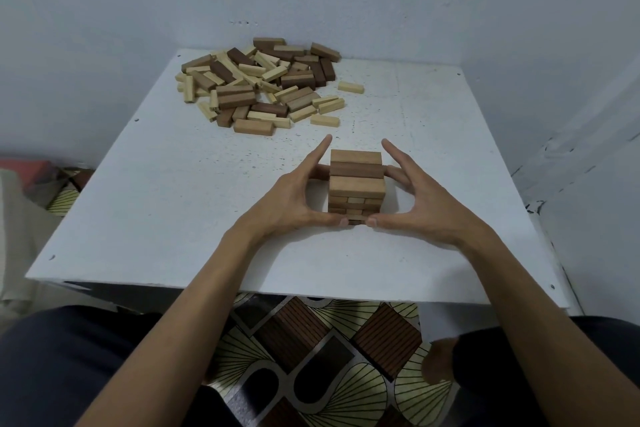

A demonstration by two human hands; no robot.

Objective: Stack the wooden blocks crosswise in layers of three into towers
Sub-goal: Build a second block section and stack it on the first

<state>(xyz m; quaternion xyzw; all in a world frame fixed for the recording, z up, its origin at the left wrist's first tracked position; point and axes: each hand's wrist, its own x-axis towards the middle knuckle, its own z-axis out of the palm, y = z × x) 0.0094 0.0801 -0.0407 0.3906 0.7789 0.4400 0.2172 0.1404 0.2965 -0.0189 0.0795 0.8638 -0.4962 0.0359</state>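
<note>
A tower of wooden blocks [356,180] stands on the white table [173,205], several crosswise layers high, with three blocks side by side on top. My left hand [298,198] is at its left side and my right hand [412,198] at its right side. Fingers of both hands lie straight against the tower's sides. Both thumbs touch the near bottom edge. The index fingers point up past the top layer. Neither hand holds a loose block.
A heap of loose light and dark wooden blocks [259,83] lies at the far left of the table, with single blocks [350,87] strayed to its right. Walls close the back and right. The near table edge lies above my lap and a patterned floor.
</note>
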